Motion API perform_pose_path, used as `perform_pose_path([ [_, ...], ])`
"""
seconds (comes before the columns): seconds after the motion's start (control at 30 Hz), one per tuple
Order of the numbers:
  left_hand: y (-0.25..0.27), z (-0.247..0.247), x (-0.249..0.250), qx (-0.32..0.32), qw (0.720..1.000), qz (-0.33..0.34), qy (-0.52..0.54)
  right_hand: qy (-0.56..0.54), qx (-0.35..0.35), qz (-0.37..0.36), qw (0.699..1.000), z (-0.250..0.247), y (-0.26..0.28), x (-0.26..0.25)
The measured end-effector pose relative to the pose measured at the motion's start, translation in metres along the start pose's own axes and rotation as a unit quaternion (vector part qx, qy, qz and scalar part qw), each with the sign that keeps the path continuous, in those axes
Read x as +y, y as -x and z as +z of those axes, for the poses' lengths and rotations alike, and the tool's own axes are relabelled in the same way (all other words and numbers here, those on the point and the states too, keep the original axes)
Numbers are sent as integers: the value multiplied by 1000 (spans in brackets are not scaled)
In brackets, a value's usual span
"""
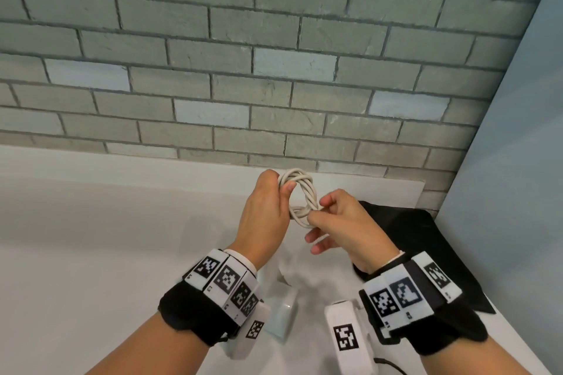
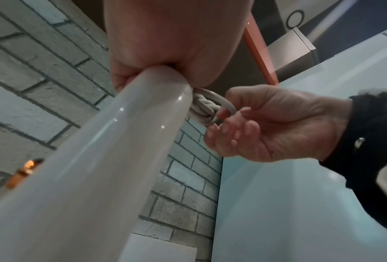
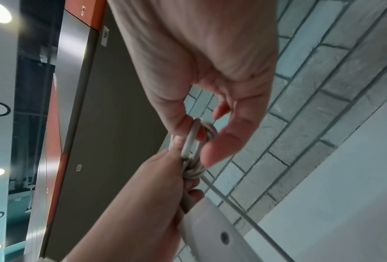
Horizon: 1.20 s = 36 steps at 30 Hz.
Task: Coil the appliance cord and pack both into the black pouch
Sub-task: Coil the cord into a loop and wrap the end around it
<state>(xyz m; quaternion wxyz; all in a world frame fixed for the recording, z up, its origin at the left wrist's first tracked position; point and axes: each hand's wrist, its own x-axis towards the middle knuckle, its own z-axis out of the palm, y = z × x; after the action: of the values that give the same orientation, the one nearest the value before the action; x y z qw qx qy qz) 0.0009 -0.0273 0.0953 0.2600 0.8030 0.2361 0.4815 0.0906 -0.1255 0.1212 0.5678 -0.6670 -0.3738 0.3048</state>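
A white cord (image 1: 302,192) is wound into a small coil, held up above the table. My left hand (image 1: 281,189) grips the coil's upper left side, fingers curled round it. My right hand (image 1: 316,214) pinches the coil's lower loops between thumb and forefinger, as the right wrist view shows at the cord (image 3: 193,140). The white appliance (image 2: 98,159) hangs down from my left palm, its end against the coil (image 2: 207,108); in the head view the appliance (image 1: 281,310) shows dimly between my wrists. The black pouch (image 1: 420,240) lies flat on the table, right of my right hand.
A white table (image 1: 91,237) runs up to a grey brick wall (image 1: 274,70) at the back. A pale blue panel (image 1: 518,131) bounds the right side, just beyond the pouch. A thin dark cable (image 1: 390,364) trails at the bottom near my right wrist.
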Motion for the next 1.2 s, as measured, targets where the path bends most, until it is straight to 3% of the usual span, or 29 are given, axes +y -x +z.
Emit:
perform_pose_path([
  [0.07,-1,1,2,3,1000,-10,-11,21,-14,16,1000,-4,3,1],
  [0.17,-3,1,1,13,999,-33,-12,5,-29,-14,999,-6,5,4],
  [0.23,-6,1,1,18,998,-55,4,-91,-40,-34,994,-5,6,7],
  [0.33,-11,0,4,18,996,-80,22,-261,-88,-60,959,0,9,15],
  [0.5,-10,2,6,4,996,-85,33,-367,-97,-84,921,-2,14,16],
  [0.6,-11,3,5,1,995,-92,41,-354,-85,-64,929,-8,17,17],
  [0.7,-16,0,-3,0,993,-108,56,-266,-89,-54,958,-19,18,24],
  [0.83,-20,-3,-8,-12,989,-125,83,-124,-81,-114,982,-47,16,36],
  [1.07,-23,3,-3,-33,968,-173,177,-207,-41,-127,969,-61,21,38],
  [1.2,-27,2,-3,-71,936,-240,249,-198,-34,-119,972,-66,23,25],
])
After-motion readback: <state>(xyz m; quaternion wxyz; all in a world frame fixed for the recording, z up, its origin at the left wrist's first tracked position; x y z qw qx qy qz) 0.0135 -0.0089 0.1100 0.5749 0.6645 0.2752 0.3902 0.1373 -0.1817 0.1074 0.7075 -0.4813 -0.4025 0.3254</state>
